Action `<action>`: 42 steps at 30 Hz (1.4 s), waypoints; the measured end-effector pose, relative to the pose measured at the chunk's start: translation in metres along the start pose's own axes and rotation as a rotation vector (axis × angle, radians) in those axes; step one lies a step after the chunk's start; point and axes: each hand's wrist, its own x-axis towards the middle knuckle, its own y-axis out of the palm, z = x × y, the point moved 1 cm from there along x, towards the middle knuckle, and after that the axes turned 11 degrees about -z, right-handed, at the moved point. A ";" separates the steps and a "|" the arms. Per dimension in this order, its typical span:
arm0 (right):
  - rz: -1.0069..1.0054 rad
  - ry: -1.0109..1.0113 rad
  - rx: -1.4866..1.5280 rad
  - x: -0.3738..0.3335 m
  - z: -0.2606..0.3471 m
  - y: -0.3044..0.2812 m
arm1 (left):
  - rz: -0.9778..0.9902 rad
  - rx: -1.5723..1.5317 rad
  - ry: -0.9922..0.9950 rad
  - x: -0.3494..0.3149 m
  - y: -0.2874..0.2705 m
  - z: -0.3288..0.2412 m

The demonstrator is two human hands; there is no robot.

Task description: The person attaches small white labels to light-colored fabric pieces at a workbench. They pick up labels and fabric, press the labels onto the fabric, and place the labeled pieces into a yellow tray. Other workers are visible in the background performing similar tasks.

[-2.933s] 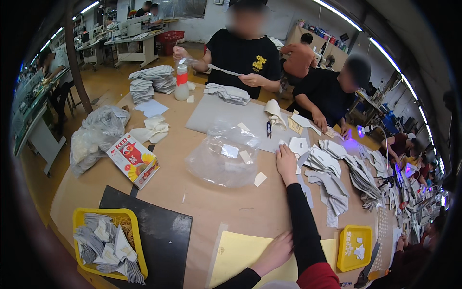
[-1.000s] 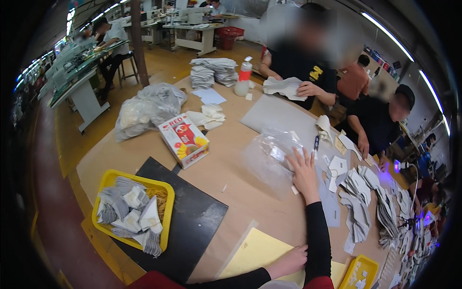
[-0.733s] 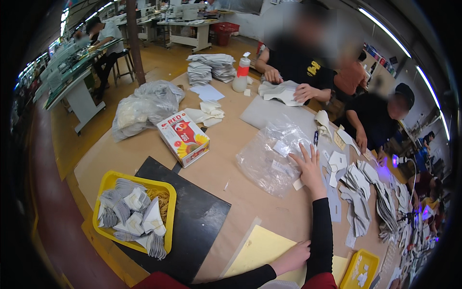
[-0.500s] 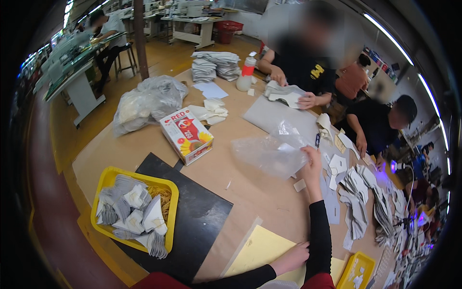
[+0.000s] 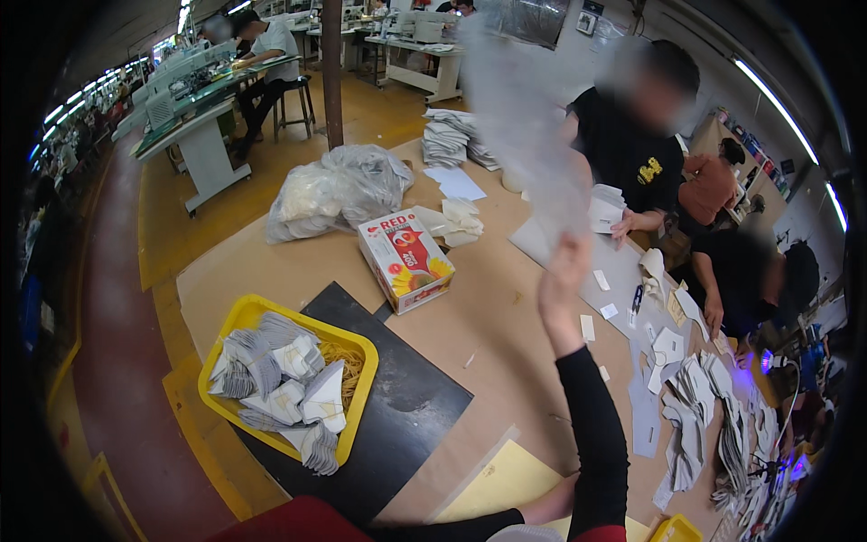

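Note:
My right hand (image 5: 562, 285) is raised well above the brown table (image 5: 506, 325), shut on the lower edge of an empty clear plastic bag (image 5: 528, 135) that hangs in the air, blurred by motion. My left hand (image 5: 549, 499) lies low near me on a yellow sheet (image 5: 497, 479). Its fingers are hidden behind my right sleeve. Small white pieces (image 5: 596, 316) lie scattered on the table below the bag.
A yellow tray (image 5: 237, 316) of folded grey-white pieces sits on a black mat (image 5: 406, 406) at the left. A red and white carton (image 5: 405, 260) and a stuffed clear sack (image 5: 339, 188) lie beyond. Stacks of grey cut pieces (image 5: 695, 425) line the right side. Three people work across the table.
My right hand has lifted the clear plastic bag off the table and swung it up high. My view has turned left. My left hand stays on the yellow sheet.

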 end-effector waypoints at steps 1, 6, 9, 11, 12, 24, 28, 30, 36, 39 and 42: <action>0.145 -0.026 -0.028 -0.004 -0.005 0.016 | 0.027 0.008 -0.011 -0.001 0.000 0.000; 0.783 -0.230 -0.670 -0.066 -0.015 0.086 | 0.150 0.100 -0.037 -0.007 -0.001 0.006; 0.691 -0.249 -0.567 -0.094 -0.005 0.073 | 0.251 0.189 -0.051 -0.012 -0.001 0.009; 0.618 -0.271 -0.520 -0.101 0.000 0.042 | 0.366 0.289 -0.078 -0.012 -0.001 0.010; 0.630 -0.266 -0.525 -0.105 0.003 0.021 | 0.431 0.368 -0.096 -0.012 0.001 0.009; 0.335 0.489 -0.738 -0.174 0.072 -0.258 | 0.273 0.240 0.041 0.012 -0.002 -0.013; 0.199 0.496 -0.697 -0.193 0.064 -0.271 | 0.272 0.269 0.087 0.013 -0.004 -0.015; 0.209 0.566 -0.654 -0.194 0.061 -0.273 | 0.213 0.223 0.120 0.014 -0.005 -0.018; 0.229 0.508 -0.655 -0.191 0.064 -0.275 | 0.194 0.242 0.078 0.014 -0.006 -0.024; 0.221 0.514 -0.663 -0.190 0.063 -0.275 | 0.191 0.233 0.079 0.015 -0.006 -0.026; 0.229 0.478 -0.662 -0.191 0.061 -0.275 | 0.191 0.240 0.065 0.016 -0.006 -0.026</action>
